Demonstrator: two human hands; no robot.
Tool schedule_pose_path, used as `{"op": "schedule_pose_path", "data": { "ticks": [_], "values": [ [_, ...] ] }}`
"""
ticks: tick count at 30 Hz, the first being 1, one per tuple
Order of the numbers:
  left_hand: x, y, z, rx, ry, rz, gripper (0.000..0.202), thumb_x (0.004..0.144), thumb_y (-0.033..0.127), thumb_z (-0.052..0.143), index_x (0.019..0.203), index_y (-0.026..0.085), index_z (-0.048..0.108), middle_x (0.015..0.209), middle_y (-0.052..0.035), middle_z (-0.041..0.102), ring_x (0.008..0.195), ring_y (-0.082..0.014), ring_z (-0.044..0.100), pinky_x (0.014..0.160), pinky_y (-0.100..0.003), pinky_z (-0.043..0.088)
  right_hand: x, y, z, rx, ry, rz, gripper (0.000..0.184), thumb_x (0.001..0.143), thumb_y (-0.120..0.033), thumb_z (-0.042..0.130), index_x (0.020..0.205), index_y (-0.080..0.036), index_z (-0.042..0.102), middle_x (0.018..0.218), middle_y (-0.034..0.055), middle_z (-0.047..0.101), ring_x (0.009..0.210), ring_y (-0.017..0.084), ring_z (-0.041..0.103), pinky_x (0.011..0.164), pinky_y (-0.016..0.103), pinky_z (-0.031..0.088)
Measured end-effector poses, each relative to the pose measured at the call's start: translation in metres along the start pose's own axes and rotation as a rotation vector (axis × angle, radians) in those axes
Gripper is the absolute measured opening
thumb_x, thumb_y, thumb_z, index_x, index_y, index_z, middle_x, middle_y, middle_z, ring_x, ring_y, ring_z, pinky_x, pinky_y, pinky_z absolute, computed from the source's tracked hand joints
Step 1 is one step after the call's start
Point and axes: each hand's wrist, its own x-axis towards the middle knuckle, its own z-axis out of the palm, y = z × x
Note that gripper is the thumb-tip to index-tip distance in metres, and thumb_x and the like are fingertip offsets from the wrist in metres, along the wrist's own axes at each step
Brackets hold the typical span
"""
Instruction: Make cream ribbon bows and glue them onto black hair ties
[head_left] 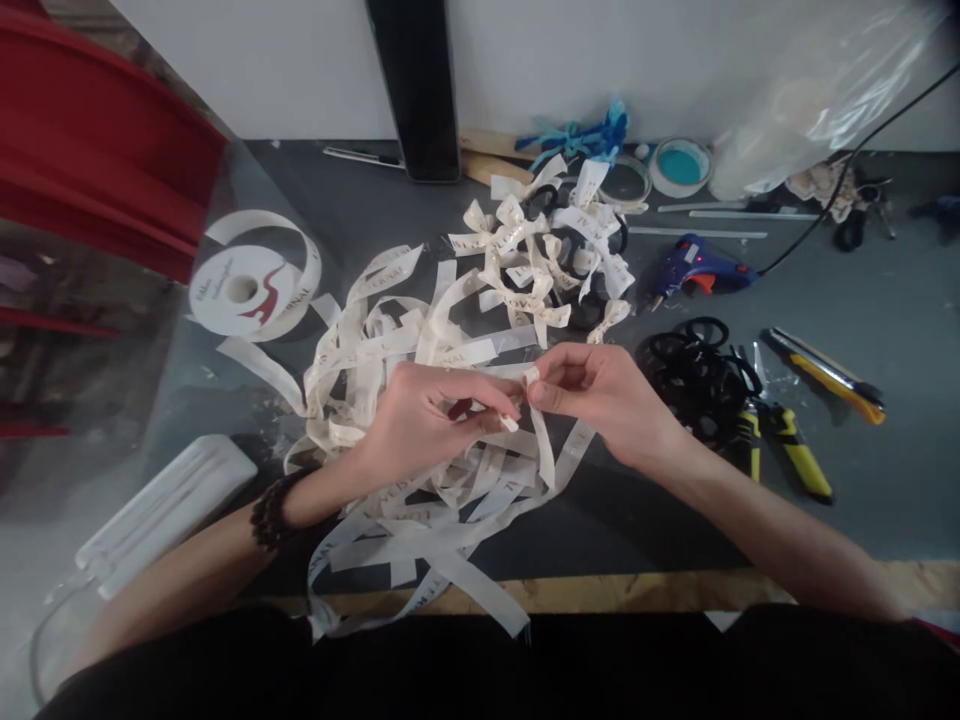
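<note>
My left hand (442,405) pinches a cream ribbon, its folded end showing below the fingertips. Close against it, my right hand (592,395) grips the same ribbon (545,450) between thumb and fingers, and a strip hangs down from there. What lies between the fingertips is partly hidden. Under both hands spreads a loose heap of printed cream ribbon pieces (442,545). Beyond the hands lies a pile of finished ribbon bows (517,235) on black hair ties. More plain black hair ties (682,375) are bunched to the right of my right hand.
A ribbon spool (217,290) lies at the left, with a white power strip (165,510) below it. On the right are a blue glue gun (701,268) with a cord, yellow-handled pliers (799,455) and a utility knife (829,375). A black phone (420,90) leans at the back.
</note>
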Motion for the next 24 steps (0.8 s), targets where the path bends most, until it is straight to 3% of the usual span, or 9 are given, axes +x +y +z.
{"op": "schedule_pose_path", "data": {
  "ticks": [7,12,17,21,24],
  "values": [
    [-0.001,0.001,0.000,-0.036,-0.008,-0.029,0.011,0.085,0.015,0.083,0.081,0.025,0.085,0.098,-0.0038,0.086,0.072,-0.0196,0.080,0.051,-0.025,0.053,-0.004,-0.006,0.002,-0.148,0.062,-0.050,0.047,0.067,-0.033,0.099,0.073,-0.022,0.054,0.070,-0.0011,0.073,0.064,0.013,0.065,0.059,0.026,0.048],
    [-0.002,0.000,-0.001,-0.106,-0.017,-0.060,0.007,0.083,0.018,0.086,0.082,0.025,0.086,0.105,-0.0055,0.086,0.082,-0.0235,0.083,0.055,-0.026,0.056,-0.002,0.000,0.003,-0.216,0.042,-0.145,0.025,0.080,-0.025,0.089,0.098,-0.020,0.072,0.073,-0.0013,0.074,0.067,0.014,0.067,0.064,0.028,0.050],
    [-0.003,-0.012,-0.003,-0.284,-0.019,-0.138,0.007,0.080,0.022,0.091,0.083,0.023,0.085,0.089,-0.0069,0.086,0.093,-0.0259,0.082,0.072,-0.030,0.064,0.000,0.014,0.007,-0.029,0.009,-0.153,0.023,0.077,-0.033,0.092,0.094,-0.023,0.082,0.088,0.0027,0.081,0.081,0.018,0.073,0.077,0.034,0.057],
    [-0.002,-0.018,-0.004,-0.382,-0.069,-0.159,0.009,0.081,0.020,0.091,0.086,0.022,0.084,0.087,-0.0075,0.085,0.086,-0.0227,0.082,0.074,-0.030,0.065,-0.001,0.021,0.011,0.119,-0.026,-0.043,0.029,0.079,-0.045,0.092,0.098,-0.025,0.085,0.095,0.0043,0.083,0.089,0.020,0.074,0.088,0.037,0.058],
    [-0.002,-0.019,-0.006,-0.387,-0.068,-0.160,0.009,0.081,0.020,0.091,0.085,0.021,0.084,0.087,-0.0083,0.084,0.091,-0.0242,0.082,0.073,-0.028,0.065,-0.002,0.023,0.013,0.121,-0.008,-0.026,0.027,0.079,-0.049,0.091,0.088,-0.024,0.083,0.086,0.0020,0.080,0.085,0.019,0.071,0.085,0.036,0.057]
  ]
}}
